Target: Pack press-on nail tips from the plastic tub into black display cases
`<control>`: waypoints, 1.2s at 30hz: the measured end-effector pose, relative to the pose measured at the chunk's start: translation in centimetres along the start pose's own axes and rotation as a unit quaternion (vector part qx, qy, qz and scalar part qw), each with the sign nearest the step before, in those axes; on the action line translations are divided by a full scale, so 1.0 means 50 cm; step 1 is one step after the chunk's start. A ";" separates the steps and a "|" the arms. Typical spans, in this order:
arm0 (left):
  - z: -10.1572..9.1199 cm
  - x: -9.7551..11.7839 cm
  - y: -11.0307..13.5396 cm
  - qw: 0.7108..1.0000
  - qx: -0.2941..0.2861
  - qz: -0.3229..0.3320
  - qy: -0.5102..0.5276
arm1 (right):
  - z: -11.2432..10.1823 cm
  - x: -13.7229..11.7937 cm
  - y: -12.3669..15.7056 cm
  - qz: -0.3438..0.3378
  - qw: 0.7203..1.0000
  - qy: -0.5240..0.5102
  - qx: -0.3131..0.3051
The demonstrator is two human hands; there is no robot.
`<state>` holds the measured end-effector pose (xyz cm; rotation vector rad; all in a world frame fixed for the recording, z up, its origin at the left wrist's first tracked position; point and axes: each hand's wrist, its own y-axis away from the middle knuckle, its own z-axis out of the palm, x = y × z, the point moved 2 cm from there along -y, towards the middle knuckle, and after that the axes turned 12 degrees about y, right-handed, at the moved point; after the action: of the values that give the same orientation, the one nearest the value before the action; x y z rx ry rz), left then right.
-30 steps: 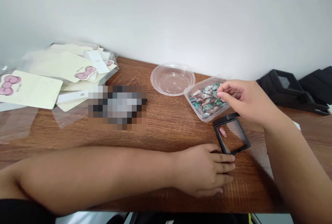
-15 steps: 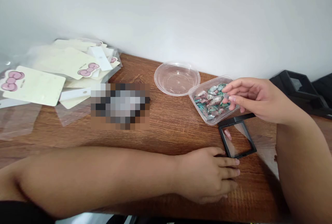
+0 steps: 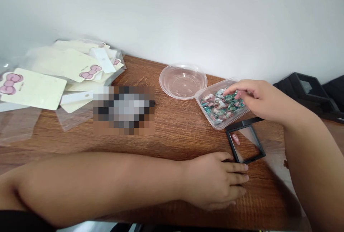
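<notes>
Left hand (image 3: 208, 180) palm down on the desk (image 3: 177, 135), your fingers slightly spread, the nearest ones by the small black frame (image 3: 231, 147). Inside the frame's rim, a clear sheet with one glossy pink nail (image 3: 235, 139) near its far left corner. Beyond it, the clear tub (image 3: 218, 127): a loose heap of nails (image 3: 215, 107), shiny, in teal, green, pink and silver. Your right hand (image 3: 262, 97) arches over the heap, index finger stretched out.

Half a second ago your right thumb and index finger pinched a pale nail; now that index finger reaches over the heap. Left hand and pink nail unchanged.

Pixel blocks cover a dark-edged item (image 3: 125, 108). Cannot tell whether your right thumb holds anything or touches the heap. Far right, black cases (image 3: 309, 85) run out of view.
</notes>
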<state>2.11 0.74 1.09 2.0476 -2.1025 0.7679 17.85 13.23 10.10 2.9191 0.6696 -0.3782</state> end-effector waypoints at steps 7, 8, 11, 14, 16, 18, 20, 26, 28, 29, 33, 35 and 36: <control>0.002 0.001 0.001 1.000 0.015 0.007 -0.012 | -0.007 -0.050 -0.023 -0.042 0.996 0.062 -0.040; 0.003 0.001 0.001 1.000 0.018 0.008 -0.013 | -0.005 -0.058 -0.026 -0.043 0.994 0.084 -0.056; 0.006 0.002 0.002 0.999 0.027 0.009 -0.017 | 0.002 -0.075 -0.035 -0.036 0.985 0.121 -0.115; 0.008 0.003 0.002 0.999 0.035 0.010 -0.023 | 0.010 -0.084 -0.042 -0.035 0.980 0.125 -0.153; 0.008 0.003 0.002 0.999 0.042 0.010 -0.024 | 0.015 -0.088 -0.047 -0.034 0.977 0.128 -0.167; 0.009 0.003 0.001 0.999 0.043 0.013 -0.024 | 0.019 -0.092 -0.052 -0.032 0.973 0.140 -0.182; 0.009 0.003 0.000 0.999 0.037 0.012 -0.026 | 0.021 -0.096 -0.056 -0.032 0.968 0.156 -0.193; 0.011 0.003 0.002 0.999 0.040 0.013 -0.032 | 0.022 -0.102 -0.058 -0.033 0.965 0.158 -0.205; 0.012 0.004 0.003 0.998 0.051 0.015 -0.031 | 0.023 -0.102 -0.056 -0.034 0.965 0.153 -0.208; 0.012 0.004 0.003 0.998 0.053 0.015 -0.032 | 0.024 -0.103 -0.055 -0.035 0.966 0.150 -0.210; 0.012 0.003 0.002 0.998 0.046 0.014 -0.034 | 0.022 -0.101 -0.054 -0.040 0.968 0.129 -0.212; 0.012 0.003 0.002 0.998 0.049 0.015 -0.033 | 0.014 -0.093 -0.051 -0.037 0.974 0.116 -0.188; 0.011 0.003 0.003 0.998 0.053 0.016 -0.032 | 0.007 -0.087 -0.046 -0.034 0.980 0.104 -0.165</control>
<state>2.12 0.38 0.64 2.1242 -2.1772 0.8453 12.97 13.44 10.78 2.6429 0.7772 0.0344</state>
